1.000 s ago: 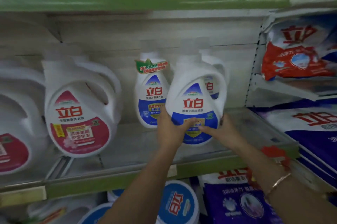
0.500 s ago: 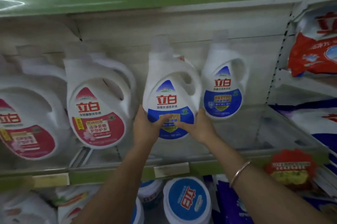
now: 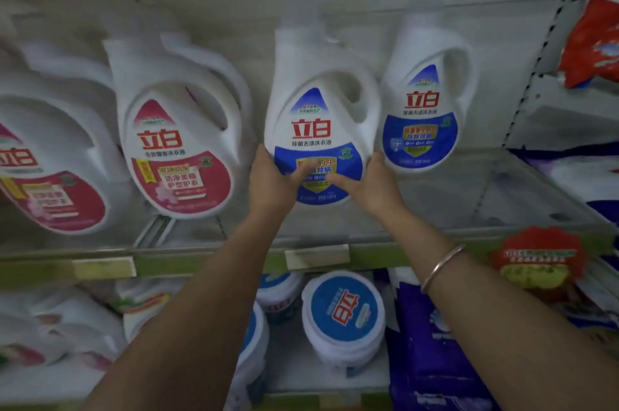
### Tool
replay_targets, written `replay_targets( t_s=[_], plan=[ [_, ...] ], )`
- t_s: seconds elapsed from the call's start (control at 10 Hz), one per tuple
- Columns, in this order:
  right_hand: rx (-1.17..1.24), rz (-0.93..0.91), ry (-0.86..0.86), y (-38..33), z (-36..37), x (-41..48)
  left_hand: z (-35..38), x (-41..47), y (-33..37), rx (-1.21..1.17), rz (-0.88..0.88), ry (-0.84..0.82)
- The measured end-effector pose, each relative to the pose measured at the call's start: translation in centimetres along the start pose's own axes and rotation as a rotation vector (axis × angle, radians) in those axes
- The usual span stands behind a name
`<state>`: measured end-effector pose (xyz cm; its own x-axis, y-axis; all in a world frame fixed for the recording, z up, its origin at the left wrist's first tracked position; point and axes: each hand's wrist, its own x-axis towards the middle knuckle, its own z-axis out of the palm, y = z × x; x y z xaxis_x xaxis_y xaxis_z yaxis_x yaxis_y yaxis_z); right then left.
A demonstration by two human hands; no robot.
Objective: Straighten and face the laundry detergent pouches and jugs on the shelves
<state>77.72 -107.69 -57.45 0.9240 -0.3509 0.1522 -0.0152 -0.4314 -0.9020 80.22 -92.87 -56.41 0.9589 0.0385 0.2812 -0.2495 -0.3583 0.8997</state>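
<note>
Here, white plastic jug with blue label (image 3: 318,129) gripped low on both sides. Left hand (image 3: 273,183) curled round left edge, thumb laid across label; right hand (image 3: 371,183) curled round right edge, thumb also on label. Jug held upright, label faced outward, over middle shelf with green front rail (image 3: 201,265), between pink-labelled white jug (image 3: 177,142) at left and second blue-labelled white jug (image 3: 425,116) just beside at right. Thin metal bangle (image 3: 442,266) worn on right wrist. Round white tub with blue lid (image 3: 343,313) and purple pouch (image 3: 428,360) stocked below.

立白 and 99.9 on your middle blue-label jug (image 3: 311,109), 立白 on pink-label jug (image 3: 167,142) at left, 立白 on near tub lid (image 3: 343,306)
</note>
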Motion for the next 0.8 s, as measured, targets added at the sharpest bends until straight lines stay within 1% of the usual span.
replay_targets(
  t_s=[0.1,0.2,0.3,0.4,0.5,0.6,0.7,0.8],
  plan=[
    [-0.110,0.000,0.009,0.5,0.4,-0.4,-0.3,-1.6,-0.6,0.170,-0.094,-0.070],
    [-0.291,0.009,-0.036,1.7,1.2,-1.8,-1.0,-3.9,-2.1,0.277,-0.143,-0.104],
    [-0.360,-0.028,0.036,2.6,1.9,-3.8,-1.4,-5.7,-2.9,0.311,-0.046,-0.089],
    [-0.510,-0.058,0.069,2.3,3.0,-4.7,-1.1,-6.4,-3.3,0.409,0.013,-0.148],
    [-0.581,-0.014,0.039,1.6,3.9,-5.0,-0.8,-6.3,-3.0,0.547,0.012,-0.215],
    [-0.655,0.053,-0.070,0.0,3.7,-6.0,-0.8,-6.9,-1.5,0.592,-0.043,-0.327],
    [-0.731,0.026,-0.216,-2.5,3.0,-7.8,-2.1,-7.4,1.0,0.586,-0.090,-0.370],
    [-0.728,0.061,-0.300,-5.6,1.8,-9.2,-4.5,-7.8,4.2,0.620,-0.170,-0.401]
  ],
)
